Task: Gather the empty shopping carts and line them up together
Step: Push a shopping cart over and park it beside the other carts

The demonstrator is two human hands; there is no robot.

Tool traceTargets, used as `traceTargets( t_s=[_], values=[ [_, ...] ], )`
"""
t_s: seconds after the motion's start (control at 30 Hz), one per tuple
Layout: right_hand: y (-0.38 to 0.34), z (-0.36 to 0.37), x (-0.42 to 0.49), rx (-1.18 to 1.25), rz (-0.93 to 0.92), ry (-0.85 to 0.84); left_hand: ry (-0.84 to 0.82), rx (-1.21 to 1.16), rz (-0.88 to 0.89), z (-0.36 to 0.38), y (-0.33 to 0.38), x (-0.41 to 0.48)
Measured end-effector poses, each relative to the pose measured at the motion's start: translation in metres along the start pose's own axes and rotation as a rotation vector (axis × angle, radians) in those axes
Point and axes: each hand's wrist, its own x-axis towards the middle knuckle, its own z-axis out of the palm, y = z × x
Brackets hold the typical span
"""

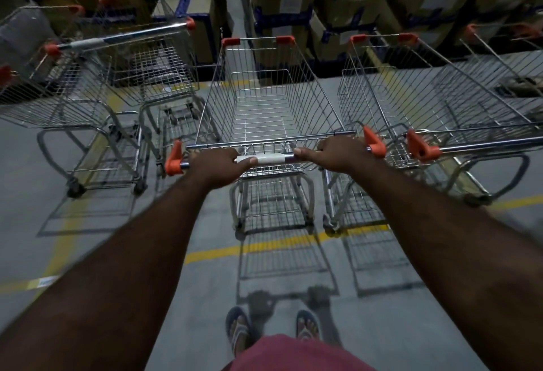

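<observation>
Left hand (216, 165): curled tight around the handle bar (271, 159) of the middle cart (273, 100), near its orange end cap.
Right hand (338, 151): wrapped closed on the same bar, toward its right end.
Middle cart: empty wire basket, straight ahead of the person, nose pointing at stacked cardboard boxes (291, 3).
Right cart (435, 100): empty, just beside the middle one, facing the same way.
Left carts (88, 76): standing apart at an angle.
Floor (411, 326): grey, with yellow painted lines.
</observation>
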Motion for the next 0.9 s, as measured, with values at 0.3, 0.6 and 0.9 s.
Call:
traceTargets(
  t_s=[0.3,0.6,0.9],
  values=[
    [0.003,0.011,-0.034,-0.100,-0.024,0.058,0.112,0.029,0.019,0.017,0.006,-0.031],
    [0.003,0.017,-0.064,-0.082,-0.043,0.045,0.117,0.058,0.008,0.030,0.017,-0.063],
    [-0.003,0.025,-0.082,-0.022,-0.027,0.039,0.114,0.071,0.047,0.033,0.014,-0.082]
  ],
)
